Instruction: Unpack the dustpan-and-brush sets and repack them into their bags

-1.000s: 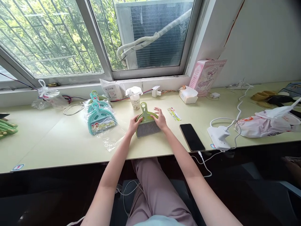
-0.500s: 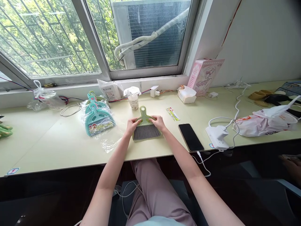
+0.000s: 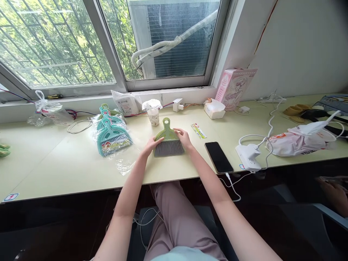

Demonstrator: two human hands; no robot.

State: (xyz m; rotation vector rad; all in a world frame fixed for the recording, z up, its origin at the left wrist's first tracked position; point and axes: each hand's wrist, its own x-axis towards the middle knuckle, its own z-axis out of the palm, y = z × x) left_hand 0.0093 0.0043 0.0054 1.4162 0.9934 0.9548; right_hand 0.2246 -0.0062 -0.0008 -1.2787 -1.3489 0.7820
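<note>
Dustpan and brush (image 3: 169,137) (green, handle end toward the back edge) are between front and back edges of the table (image 3: 62,163). Left hand (image 3: 151,145): fingers holding the left side, thumb on top. Right hand (image 3: 184,139): fingers holding the right side.

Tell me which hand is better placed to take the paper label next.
Probably the right hand: it is at the right side of the brush, nearer the paper label. The left hand is on the opposite side, farther away.

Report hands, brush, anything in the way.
Left hand, right hand touching brush. Bristles toward person. Wrap left, phone right, neither touching brush.
</note>
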